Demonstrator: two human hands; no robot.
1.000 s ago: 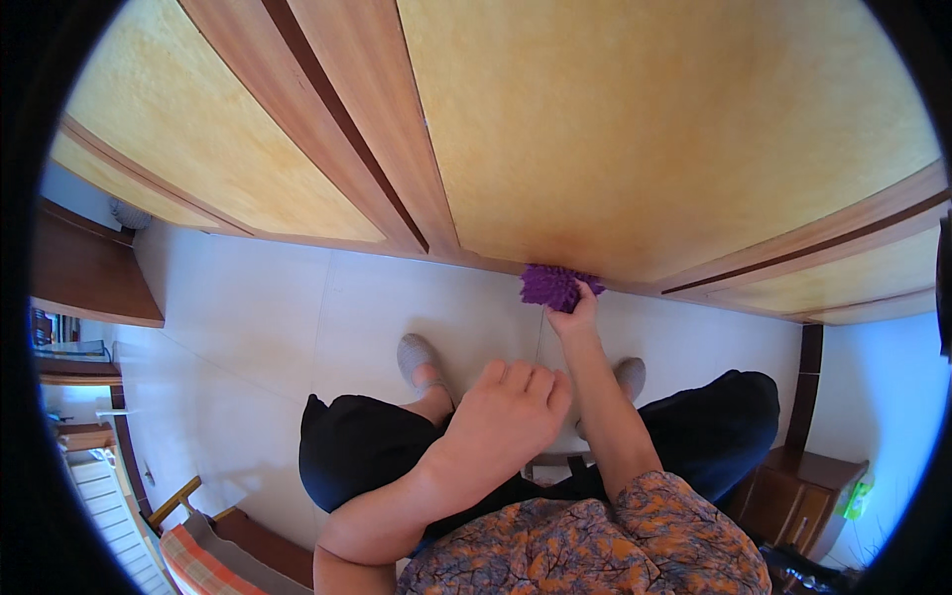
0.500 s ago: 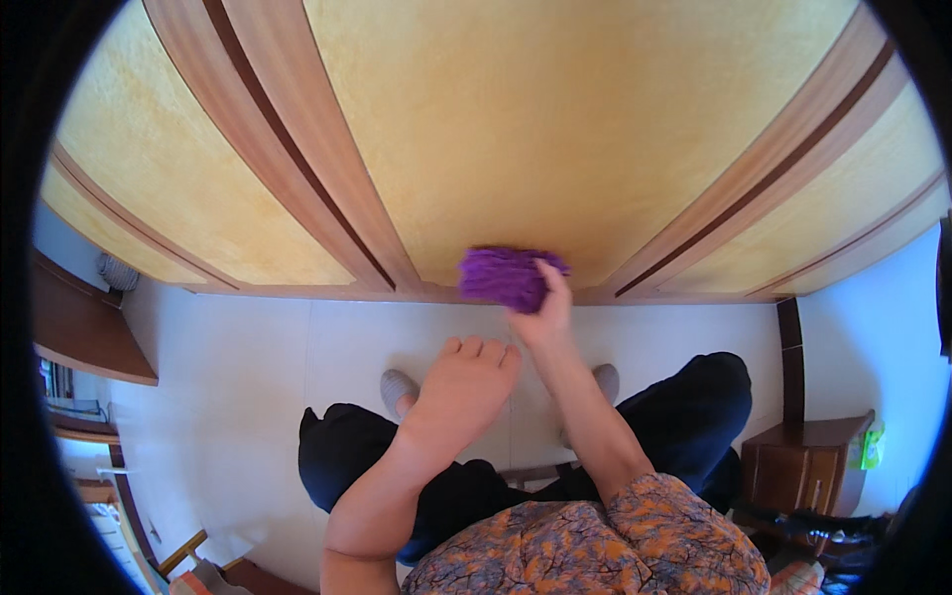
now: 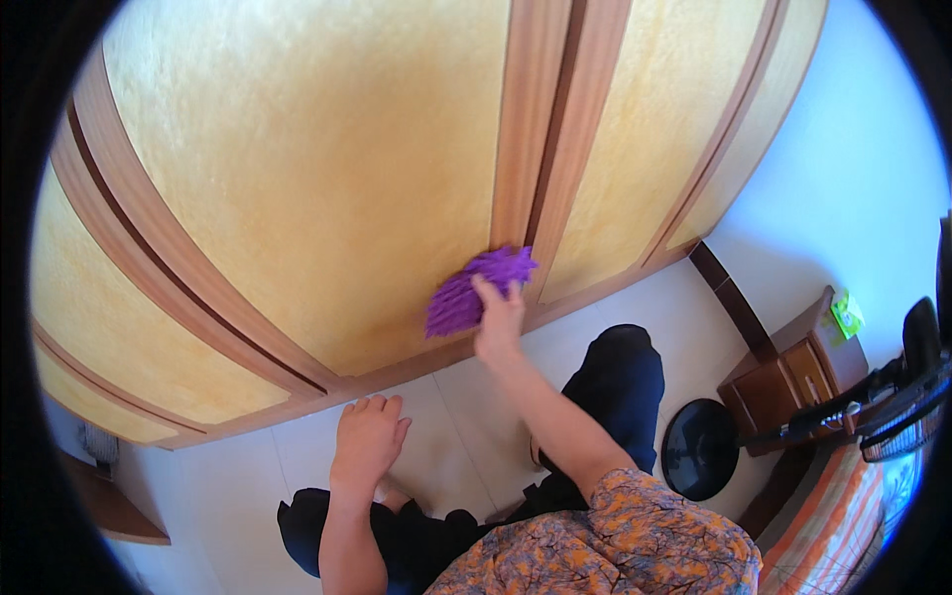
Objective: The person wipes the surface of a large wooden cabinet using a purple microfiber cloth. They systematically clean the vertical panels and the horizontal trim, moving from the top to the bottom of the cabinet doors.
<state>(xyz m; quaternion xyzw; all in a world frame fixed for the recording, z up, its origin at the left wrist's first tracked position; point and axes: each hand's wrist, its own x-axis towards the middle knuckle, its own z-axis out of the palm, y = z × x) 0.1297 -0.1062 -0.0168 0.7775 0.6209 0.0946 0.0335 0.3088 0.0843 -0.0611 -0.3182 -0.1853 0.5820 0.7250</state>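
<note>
My right hand point(image 3: 499, 319) grips a shaggy purple cleaning mitt or cloth point(image 3: 454, 309) against the lower part of a large yellow cabinet door panel point(image 3: 297, 178), beside a vertical wooden strip with a dark groove point(image 3: 555, 119). My left hand point(image 3: 367, 436) is lower and further left, back of the hand up, in front of the cabinet's base. Its fingers are curled together and its palm is hidden, so anything inside is out of sight.
At the right, a small wooden cabinet point(image 3: 778, 407) stands by the pale wall point(image 3: 843, 159), near a standing fan point(image 3: 897, 416) with a round black base point(image 3: 699, 446). Striped bedding point(image 3: 813, 526) lies at lower right. A wooden furniture edge point(image 3: 109, 496) is at lower left.
The view has swung toward the right, bringing the fan into sight. My right hand has moved the purple cloth rightward along the panel to the wooden strip. My left hand remains curled.
</note>
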